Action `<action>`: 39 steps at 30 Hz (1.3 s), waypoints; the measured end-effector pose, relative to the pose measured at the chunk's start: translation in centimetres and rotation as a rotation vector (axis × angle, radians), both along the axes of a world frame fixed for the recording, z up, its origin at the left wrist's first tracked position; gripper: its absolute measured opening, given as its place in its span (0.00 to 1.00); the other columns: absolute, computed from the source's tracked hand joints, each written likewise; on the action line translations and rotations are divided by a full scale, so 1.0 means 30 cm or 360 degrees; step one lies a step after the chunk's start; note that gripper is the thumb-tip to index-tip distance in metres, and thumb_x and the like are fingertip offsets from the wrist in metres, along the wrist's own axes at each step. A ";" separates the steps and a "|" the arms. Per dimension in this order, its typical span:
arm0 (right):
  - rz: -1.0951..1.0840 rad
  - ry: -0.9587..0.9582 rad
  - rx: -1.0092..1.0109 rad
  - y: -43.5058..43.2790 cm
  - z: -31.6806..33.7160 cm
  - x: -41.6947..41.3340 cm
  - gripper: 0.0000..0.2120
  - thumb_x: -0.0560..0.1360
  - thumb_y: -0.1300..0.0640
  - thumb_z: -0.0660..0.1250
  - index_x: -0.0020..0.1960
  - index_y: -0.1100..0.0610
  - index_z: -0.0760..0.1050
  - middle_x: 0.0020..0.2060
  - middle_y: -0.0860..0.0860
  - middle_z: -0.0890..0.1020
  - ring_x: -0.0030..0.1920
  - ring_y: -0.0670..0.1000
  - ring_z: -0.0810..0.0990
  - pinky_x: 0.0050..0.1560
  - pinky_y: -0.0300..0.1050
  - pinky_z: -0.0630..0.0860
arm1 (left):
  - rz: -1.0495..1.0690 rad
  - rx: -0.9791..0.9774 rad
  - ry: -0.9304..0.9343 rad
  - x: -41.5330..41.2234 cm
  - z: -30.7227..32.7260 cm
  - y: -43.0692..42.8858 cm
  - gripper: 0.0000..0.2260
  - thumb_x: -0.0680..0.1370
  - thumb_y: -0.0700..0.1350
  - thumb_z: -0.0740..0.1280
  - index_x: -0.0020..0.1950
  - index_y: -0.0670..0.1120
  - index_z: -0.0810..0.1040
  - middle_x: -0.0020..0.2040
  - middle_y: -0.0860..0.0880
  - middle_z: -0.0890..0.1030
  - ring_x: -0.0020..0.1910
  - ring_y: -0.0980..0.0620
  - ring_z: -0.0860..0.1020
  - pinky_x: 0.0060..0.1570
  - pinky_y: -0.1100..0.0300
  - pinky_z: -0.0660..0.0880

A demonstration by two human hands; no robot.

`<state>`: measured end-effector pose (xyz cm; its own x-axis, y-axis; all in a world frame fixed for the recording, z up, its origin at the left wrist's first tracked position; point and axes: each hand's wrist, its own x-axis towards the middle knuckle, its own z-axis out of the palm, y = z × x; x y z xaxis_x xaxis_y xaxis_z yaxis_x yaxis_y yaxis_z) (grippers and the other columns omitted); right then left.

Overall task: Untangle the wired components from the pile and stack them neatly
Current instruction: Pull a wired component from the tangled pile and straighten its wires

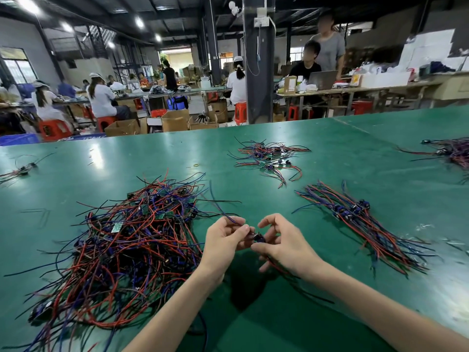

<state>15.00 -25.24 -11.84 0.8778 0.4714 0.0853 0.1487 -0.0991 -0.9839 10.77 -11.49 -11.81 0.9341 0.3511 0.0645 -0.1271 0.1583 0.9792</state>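
Note:
A big tangled pile [127, 245] of red, blue and black wired components with small green boards lies on the green table [330, 158] at the left. To the right lies an aligned stack [360, 222] of sorted components. Between them, my left hand [225, 240] pinches a blue wire that leads back toward the pile. My right hand [281, 245] grips one small dark component [258, 237], whose wires trail down under the palm. The two hands nearly touch.
A smaller loose bunch of wired parts [269, 156] lies further back at the centre. More wires sit at the far right edge [454, 151] and the far left edge [20, 170]. A small rubber band [196, 164] lies on the table. Seated workers and cardboard boxes fill the background.

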 end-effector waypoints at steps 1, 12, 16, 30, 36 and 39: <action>0.0024 0.0033 0.0000 -0.002 -0.001 -0.002 0.15 0.69 0.69 0.72 0.50 0.57 0.70 0.35 0.57 0.72 0.28 0.52 0.78 0.26 0.51 0.79 | -0.0004 -0.0006 0.0000 -0.002 0.001 0.001 0.05 0.76 0.30 0.64 0.47 0.40 0.75 0.37 0.44 0.81 0.32 0.56 0.81 0.35 0.64 0.79; 0.0238 0.0410 0.0082 -0.009 0.018 -0.007 0.08 0.77 0.59 0.65 0.41 0.61 0.74 0.31 0.57 0.77 0.25 0.51 0.75 0.21 0.42 0.74 | -0.0016 0.0272 -0.0071 -0.011 -0.007 -0.006 0.03 0.75 0.34 0.69 0.45 0.40 0.82 0.36 0.46 0.80 0.33 0.56 0.75 0.37 0.68 0.74; 0.0229 0.0342 0.0055 -0.006 0.018 -0.007 0.08 0.77 0.62 0.63 0.40 0.60 0.71 0.29 0.56 0.76 0.23 0.50 0.74 0.19 0.38 0.70 | 0.0011 0.0264 -0.0086 -0.013 -0.007 -0.005 0.03 0.75 0.36 0.69 0.44 0.42 0.82 0.34 0.50 0.80 0.32 0.58 0.74 0.36 0.68 0.73; 0.0035 0.0049 -0.0250 -0.008 0.016 -0.018 0.10 0.71 0.63 0.63 0.31 0.56 0.71 0.25 0.54 0.76 0.20 0.50 0.69 0.19 0.36 0.64 | 0.0217 0.0218 -0.0163 -0.004 0.011 0.015 0.04 0.75 0.36 0.69 0.43 0.43 0.82 0.33 0.54 0.82 0.32 0.61 0.77 0.36 0.68 0.75; 0.0049 0.0057 -0.0275 -0.011 0.014 -0.018 0.11 0.69 0.62 0.63 0.28 0.54 0.71 0.23 0.53 0.74 0.20 0.52 0.68 0.21 0.38 0.65 | 0.0455 0.0192 -0.0212 0.005 0.037 0.064 0.04 0.75 0.39 0.70 0.41 0.44 0.82 0.32 0.54 0.81 0.29 0.60 0.75 0.35 0.68 0.75; 0.0055 0.0047 -0.0283 -0.010 0.012 -0.014 0.10 0.67 0.60 0.63 0.27 0.53 0.71 0.23 0.52 0.74 0.20 0.52 0.68 0.22 0.39 0.65 | 0.0545 0.0177 -0.0245 0.010 0.048 0.093 0.05 0.76 0.39 0.69 0.40 0.45 0.81 0.32 0.54 0.82 0.29 0.60 0.75 0.36 0.69 0.75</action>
